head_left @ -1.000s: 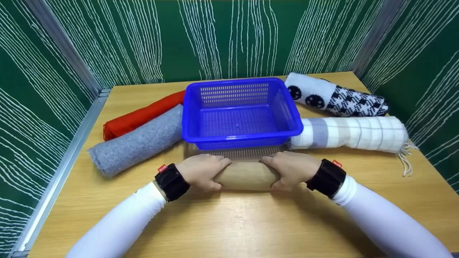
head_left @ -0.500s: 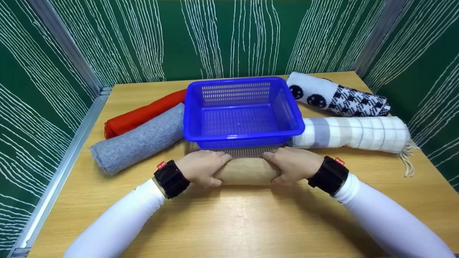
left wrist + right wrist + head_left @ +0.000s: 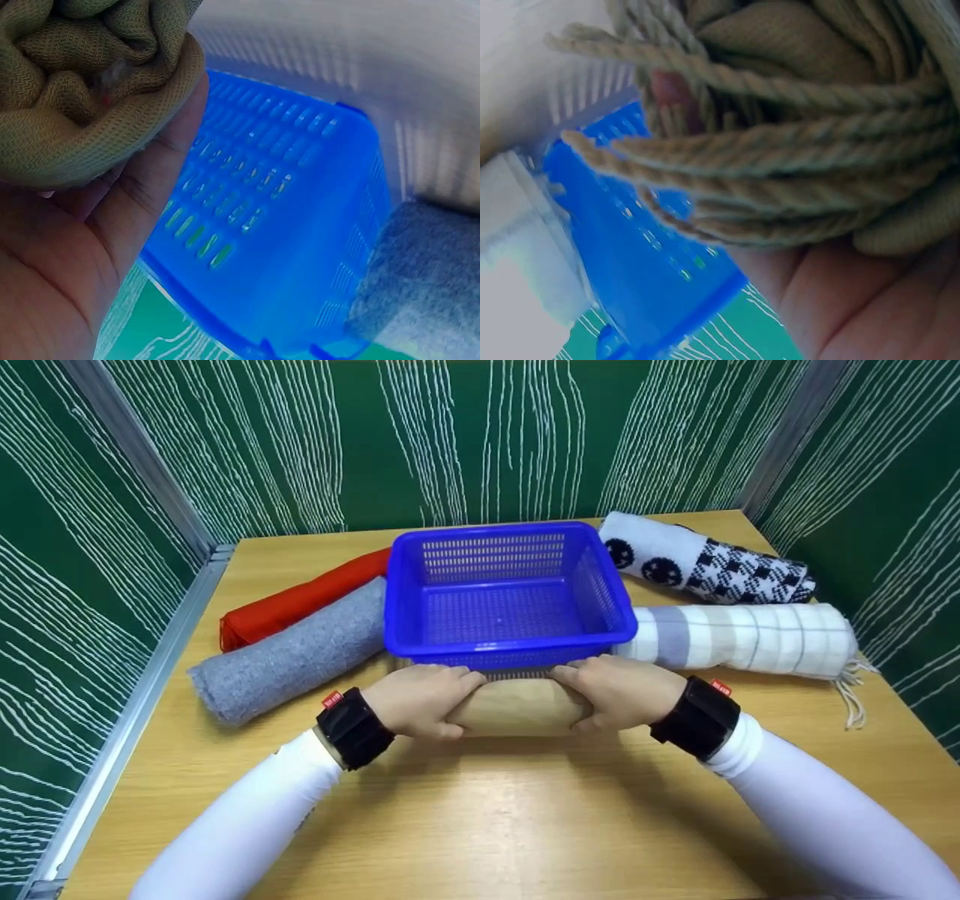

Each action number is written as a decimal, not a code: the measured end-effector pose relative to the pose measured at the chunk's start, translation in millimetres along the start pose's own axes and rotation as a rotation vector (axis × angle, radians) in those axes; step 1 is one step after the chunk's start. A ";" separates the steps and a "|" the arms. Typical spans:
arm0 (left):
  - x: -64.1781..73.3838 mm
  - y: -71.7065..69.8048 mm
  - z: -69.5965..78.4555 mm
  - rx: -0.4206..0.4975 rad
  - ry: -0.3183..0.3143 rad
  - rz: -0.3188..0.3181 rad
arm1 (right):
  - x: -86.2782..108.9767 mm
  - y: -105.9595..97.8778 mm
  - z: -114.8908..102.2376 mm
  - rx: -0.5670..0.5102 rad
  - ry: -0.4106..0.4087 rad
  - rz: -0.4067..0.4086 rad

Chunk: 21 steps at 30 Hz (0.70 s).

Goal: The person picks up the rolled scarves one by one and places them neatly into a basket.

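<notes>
A rolled tan scarf [image 3: 521, 709] lies crosswise between my hands, just in front of the blue basket [image 3: 510, 647]. My left hand [image 3: 424, 701] grips its left end, fingers over the far side and thumb on the near side. The right hand [image 3: 628, 694] holds the other end in the same way. In the left wrist view the coiled end of the scarf [image 3: 105, 142] rests against the palm. Twisted tan fringe [image 3: 795, 172] hangs out of the roll in the right wrist view. The scarf hides part of the basket's front wall.
Left of the basket lie a red roll [image 3: 304, 596] and a grey felt-like roll [image 3: 289, 652]. On its right are a black-and-white patterned knit roll [image 3: 705, 559] and a checked cream scarf with fringe [image 3: 750, 637]. Green walls enclose the wooden table [image 3: 495, 817].
Both hands have carried the tan scarf a little up and forward, closer to the basket's front wall. The basket and the other rolls have stayed in place.
</notes>
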<state>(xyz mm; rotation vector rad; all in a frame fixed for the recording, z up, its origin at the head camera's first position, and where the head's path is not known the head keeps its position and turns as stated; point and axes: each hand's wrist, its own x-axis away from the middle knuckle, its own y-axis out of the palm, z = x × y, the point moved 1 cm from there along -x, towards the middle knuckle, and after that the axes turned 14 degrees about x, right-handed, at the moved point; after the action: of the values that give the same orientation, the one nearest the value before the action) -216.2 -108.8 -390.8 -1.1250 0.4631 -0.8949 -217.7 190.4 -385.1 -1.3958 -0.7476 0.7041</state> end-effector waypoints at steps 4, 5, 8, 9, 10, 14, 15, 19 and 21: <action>1.2 -4.7 1.7 -0.004 0.003 0.010 | 0.0 -5.1 -0.3 0.018 0.000 0.000; 1.6 -5.9 2.3 -0.006 0.005 0.011 | 0.2 -6.3 -0.6 0.023 0.001 -0.001; 3.0 -9.9 4.1 -0.008 0.011 0.017 | 0.5 -10.1 -1.2 0.031 0.003 -0.003; 3.6 -11.3 4.7 -0.009 0.014 0.019 | 0.5 -11.3 -1.3 0.033 0.003 0.000; 4.1 -12.6 5.4 -0.009 0.015 0.021 | 0.6 -12.8 -1.4 0.035 0.004 0.002; 5.2 -18.0 7.4 -0.009 0.020 0.026 | 1.5 -18.2 -1.2 0.041 0.016 0.003; 5.0 -19.0 7.6 -0.008 0.016 0.024 | 2.0 -19.7 -1.2 0.045 0.019 0.004; 3.7 -23.3 9.1 -0.008 0.001 0.016 | 3.1 -25.1 -1.1 0.060 0.027 0.009; 3.5 -25.5 9.8 -0.012 -0.002 0.015 | 3.3 -27.5 -1.1 0.066 0.024 0.018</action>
<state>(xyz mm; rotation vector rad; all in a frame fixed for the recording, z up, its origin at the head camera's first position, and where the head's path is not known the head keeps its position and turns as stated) -216.7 -109.8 -363.3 -1.1320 0.4757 -0.8786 -215.0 190.9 -357.5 -1.3504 -0.6876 0.7190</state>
